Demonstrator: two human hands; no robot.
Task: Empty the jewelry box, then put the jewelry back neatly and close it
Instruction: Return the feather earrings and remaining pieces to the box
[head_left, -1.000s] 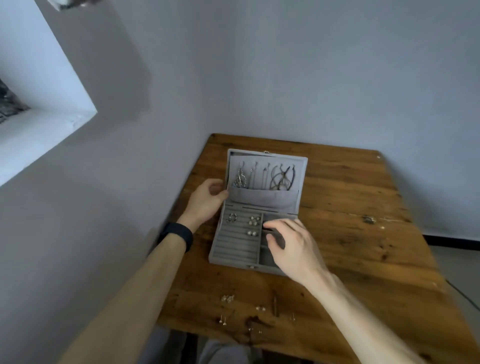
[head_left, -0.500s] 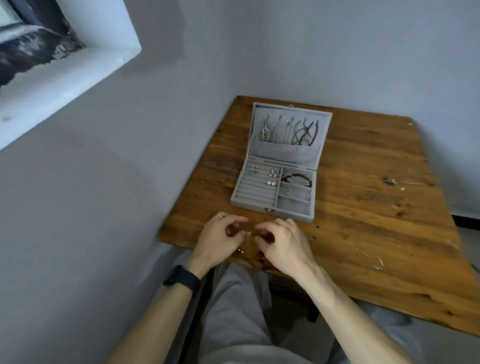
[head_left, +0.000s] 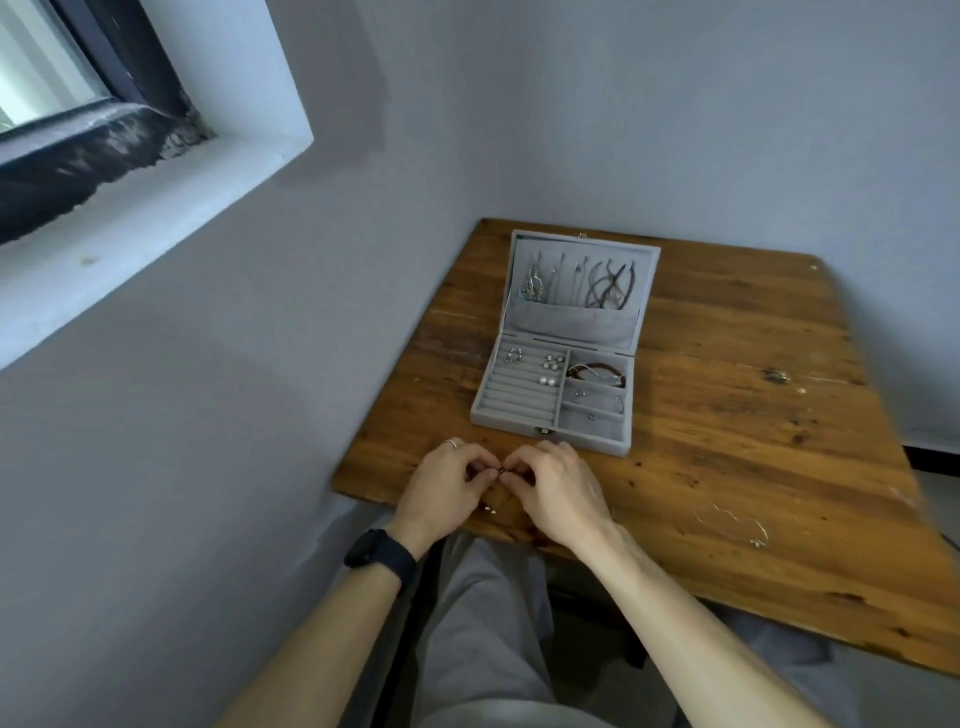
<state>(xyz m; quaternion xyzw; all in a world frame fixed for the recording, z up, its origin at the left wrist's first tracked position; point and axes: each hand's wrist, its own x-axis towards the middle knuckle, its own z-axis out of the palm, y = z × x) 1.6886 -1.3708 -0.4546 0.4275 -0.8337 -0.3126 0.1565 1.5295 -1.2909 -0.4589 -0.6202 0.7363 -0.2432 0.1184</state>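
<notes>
- Jewelry box (head_left: 511, 422) stands open on the wooden table (head_left: 753, 426), just beyond the 2 hands, its lid upright at the far side.
- Left hand (head_left: 441, 486) and right hand (head_left: 558, 488) meet fingertip to fingertip at the table's near edge. Their fingers are curled, pinching a tiny piece (head_left: 501, 472) between them, too small to identify.
- Just below the pinch, small earrings (head_left: 491, 511) lie on the wood.
- Beyond the grip, pearl studs (head_left: 551, 366) sit in the box's ring rolls, with a reddish bracelet (head_left: 597, 375) in the compartment to their right.
- Necklaces (head_left: 605, 286) hang inside the lid.
- Well right of the grip, a thin chain (head_left: 756, 543) lies loose.
- On the left wrist, there is a dark watch (head_left: 382, 553).
</notes>
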